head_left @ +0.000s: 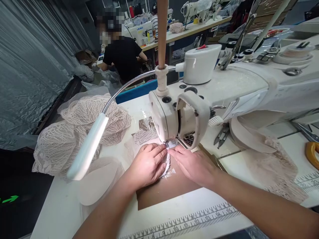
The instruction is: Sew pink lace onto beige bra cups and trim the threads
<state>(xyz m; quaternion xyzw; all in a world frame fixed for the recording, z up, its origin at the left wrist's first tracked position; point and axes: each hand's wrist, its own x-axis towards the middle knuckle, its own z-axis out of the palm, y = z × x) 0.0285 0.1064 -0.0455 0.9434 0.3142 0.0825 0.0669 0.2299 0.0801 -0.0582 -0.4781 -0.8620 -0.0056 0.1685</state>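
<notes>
Under the head of a white sewing machine (163,116), a small piece of pale lace fabric (167,167) lies with its curved edge close to the presser foot (171,144). My left hand (149,163) is bent over the lace from the left, its fingers closed on it and the fingertips just in front of the foot. From the right, my right hand (193,165) pinches the lace edge at the foot. The fingertips and the needle are partly hidden. A brown sheet (164,197) covers the machine bed beneath both hands.
Lace pieces (92,116) are heaped at left, near pale oval cups (98,182) and a lamp (87,146). At right lie thread snips (221,135), a lace-edged cup (251,132) and orange-handled scissors (312,154). A printed ruler (189,222) runs along the front. A person (122,54) sits beyond.
</notes>
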